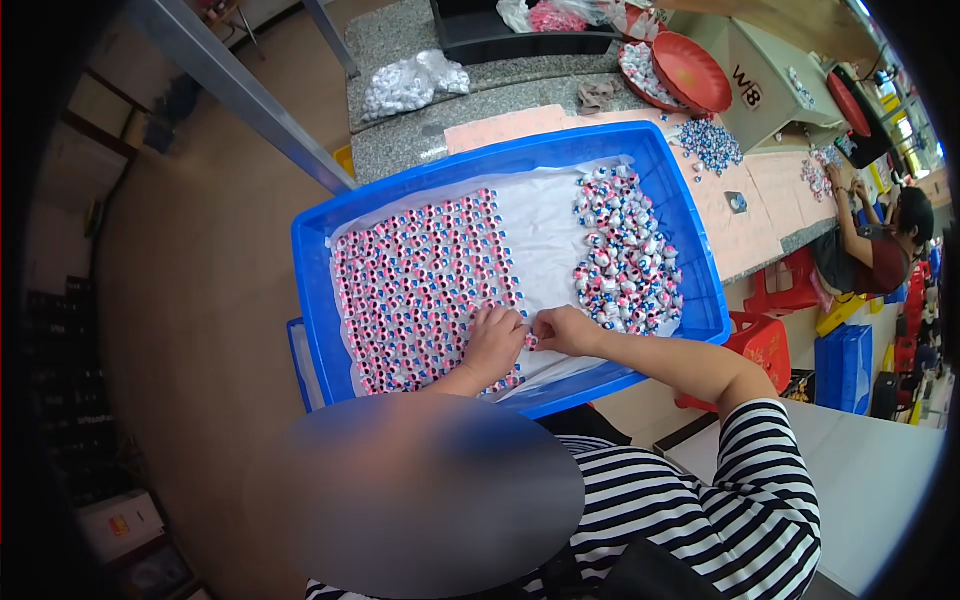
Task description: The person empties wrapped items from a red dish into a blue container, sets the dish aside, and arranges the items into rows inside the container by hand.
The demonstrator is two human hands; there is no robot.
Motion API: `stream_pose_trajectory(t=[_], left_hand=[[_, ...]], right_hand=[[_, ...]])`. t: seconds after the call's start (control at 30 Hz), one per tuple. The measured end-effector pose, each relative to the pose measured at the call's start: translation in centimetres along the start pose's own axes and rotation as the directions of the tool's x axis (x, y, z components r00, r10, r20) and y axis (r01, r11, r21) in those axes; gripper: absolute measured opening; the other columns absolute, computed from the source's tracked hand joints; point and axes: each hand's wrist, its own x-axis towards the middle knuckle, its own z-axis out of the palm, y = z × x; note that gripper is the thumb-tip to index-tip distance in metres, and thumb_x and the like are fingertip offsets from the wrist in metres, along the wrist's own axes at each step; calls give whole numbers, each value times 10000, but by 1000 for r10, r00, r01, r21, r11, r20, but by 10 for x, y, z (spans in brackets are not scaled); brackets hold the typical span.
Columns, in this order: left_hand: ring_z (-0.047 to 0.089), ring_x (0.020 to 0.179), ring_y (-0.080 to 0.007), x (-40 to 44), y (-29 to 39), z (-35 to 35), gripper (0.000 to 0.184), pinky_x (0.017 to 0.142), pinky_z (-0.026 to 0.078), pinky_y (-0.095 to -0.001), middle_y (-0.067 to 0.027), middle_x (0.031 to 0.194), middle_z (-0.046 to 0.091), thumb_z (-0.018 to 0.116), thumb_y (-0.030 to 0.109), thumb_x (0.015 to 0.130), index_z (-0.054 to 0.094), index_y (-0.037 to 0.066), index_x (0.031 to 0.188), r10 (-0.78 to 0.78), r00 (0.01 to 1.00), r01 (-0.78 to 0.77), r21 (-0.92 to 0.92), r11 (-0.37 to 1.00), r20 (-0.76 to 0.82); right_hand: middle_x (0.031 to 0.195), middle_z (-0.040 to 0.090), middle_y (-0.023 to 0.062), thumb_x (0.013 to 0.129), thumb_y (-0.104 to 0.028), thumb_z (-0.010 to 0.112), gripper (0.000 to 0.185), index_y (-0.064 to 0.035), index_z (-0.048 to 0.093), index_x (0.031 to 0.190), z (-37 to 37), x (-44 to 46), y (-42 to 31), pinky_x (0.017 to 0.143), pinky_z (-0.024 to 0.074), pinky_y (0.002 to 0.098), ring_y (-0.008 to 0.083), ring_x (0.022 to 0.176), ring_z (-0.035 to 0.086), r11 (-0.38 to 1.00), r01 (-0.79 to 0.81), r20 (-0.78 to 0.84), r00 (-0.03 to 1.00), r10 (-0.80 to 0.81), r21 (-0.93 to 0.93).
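A large blue tray (685,215) lined with white cloth (545,240) fills the middle of the view. Neat rows of small pink, white and blue pieces (420,270) cover its left part; a loose heap of similar pieces (625,255) lies at its right. My left hand (495,345) rests on the right side of the rows, its fingers slightly apart. Just right of it, my right hand (565,330) has its fingertips pinched together at the edge of the rows, near a small piece. Whether that piece is in the pinch is too small to tell.
Behind the tray, a stone counter (400,150) bears a bag of white pieces (415,85), a black tray (530,45), red plates (692,73) and scattered blue pieces (710,145). Another person (885,245) sits at the right. Red stools (755,345) stand below. A metal post (250,95) rises at left.
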Motion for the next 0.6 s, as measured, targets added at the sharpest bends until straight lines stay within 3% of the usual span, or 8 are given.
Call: stream_pose_trajectory(t=[0.17,0.43,0.5,0.57,0.6], left_hand=[[495,923,-218,-2,-2,1,177,827,354,-384,-33,872,536,651,106,721,665,76,895,-1,1000,1,-11,1000,0],[496,926,-218,-2,3,-9,196,846,354,-376,-37,892,532,653,114,722,662,80,915,21,1000,-22,-30,999,-6],[496,927,-217,-3,4,-12,199,850,353,-374,-39,894,531,656,121,723,658,84,919,34,999,-35,-39,999,-13],[495,928,-219,-6,5,-12,207,853,353,-371,-43,894,526,665,143,722,642,83,919,141,990,-141,-49,989,9],[495,929,-219,-6,5,-12,213,854,353,-369,-45,894,524,670,154,721,634,83,919,194,981,-193,-54,980,19]], right_hand=[[733,661,100,692,-162,759,195,-49,643,801,2,4,6,636,503,354,249,678,646,998,67,5,998,-67,-6],[776,633,110,719,-112,673,102,-52,629,788,-7,5,7,644,497,383,288,725,629,960,207,-98,969,-228,-187],[808,610,114,728,-98,625,79,-47,619,788,-24,3,3,645,496,402,309,752,616,930,185,-206,944,-258,-317],[831,602,99,722,-88,608,81,-54,621,794,-47,6,5,663,502,392,294,798,603,818,39,-310,914,-261,-574],[831,602,99,722,-88,608,81,-54,621,794,-58,7,11,663,502,392,294,798,603,817,42,-307,914,-264,-575]])
